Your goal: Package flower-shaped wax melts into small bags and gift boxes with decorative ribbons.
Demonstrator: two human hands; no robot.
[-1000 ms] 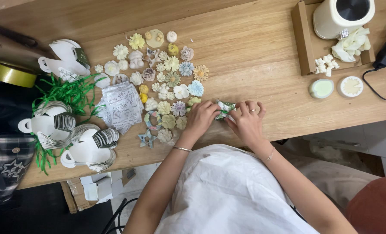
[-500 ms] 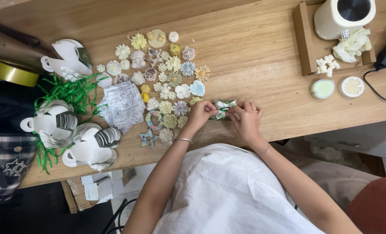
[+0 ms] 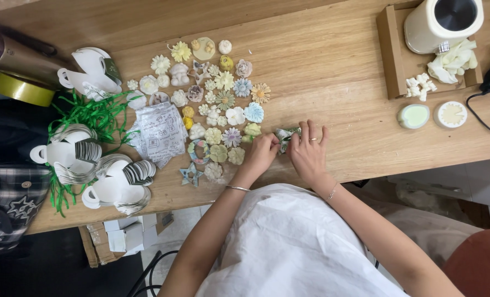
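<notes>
Both my hands meet on a small green-and-white printed paper packet [image 3: 285,135] near the front edge of the wooden table [image 3: 333,66]. My left hand [image 3: 262,152] pinches the packet's left end. My right hand [image 3: 309,149], with a ring on one finger, lies over the packet's right side with fingers spread. Just left of my left hand is a spread of several small pastel flower-shaped pieces [image 3: 217,99], with a star-shaped one [image 3: 190,175] closest to the table's edge.
Printed wrapping sheets [image 3: 158,133] lie beside green shredded ribbon [image 3: 85,118] and stacks of white cup-shaped card cutouts [image 3: 94,165]. A yellow tape roll [image 3: 20,88] sits far left. At the right stand a wooden tray [image 3: 391,52] with a cream pot [image 3: 443,22], two round pieces [image 3: 432,115] and a black cable [image 3: 484,124].
The packet was pulled out between my hands half a second ago; now it is bunched smaller, and my right hand has flattened over it with fingers spread.
</notes>
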